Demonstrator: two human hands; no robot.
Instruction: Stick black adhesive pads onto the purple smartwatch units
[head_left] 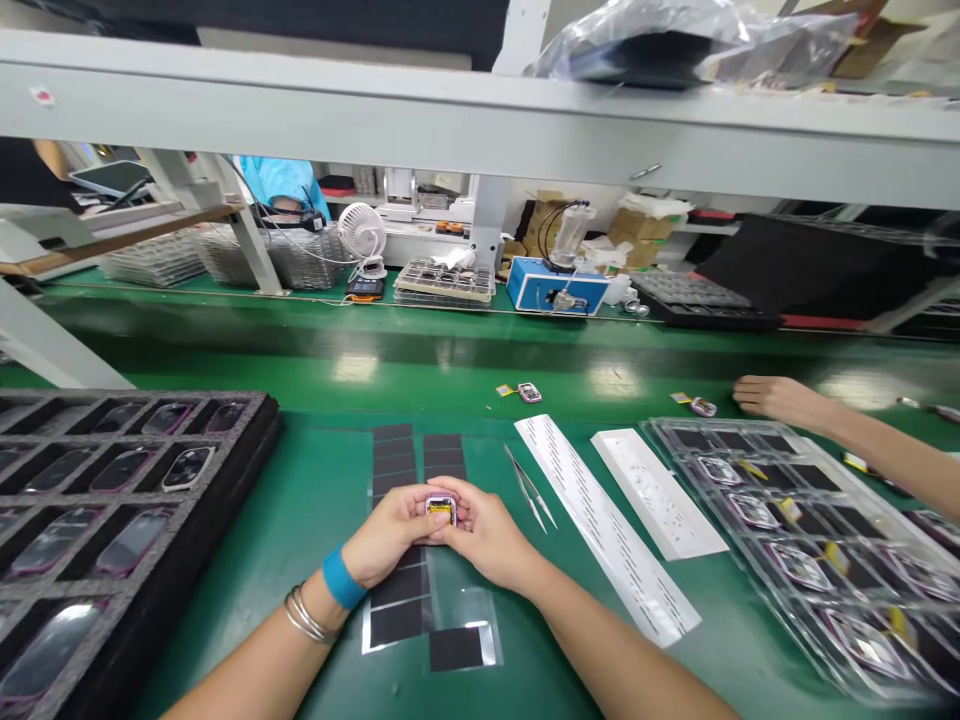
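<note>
My left hand (401,525) and my right hand (480,528) are closed around a small smartwatch case (440,506). It has a pinkish rounded rim, with a yellow piece inside. My left thumb presses near its lower edge, and my fingers hide the underside. Below my hands lie clear strips carrying black rectangular stickers (397,620). Tweezers (531,490) rest on the green bench to the right, points toward me. Beside them is a long white sheet (600,525) with rows of dark marks, then a white block (660,495) with small pieces on top.
A black foam tray (255,425) of watch parts stands at left, clear plastic trays (757,590) with more cases at right. Another person's hand (780,398) reaches in near a loose case (703,406). Another case (529,392) lies ahead. A grey shelf beam (450,120) crosses overhead.
</note>
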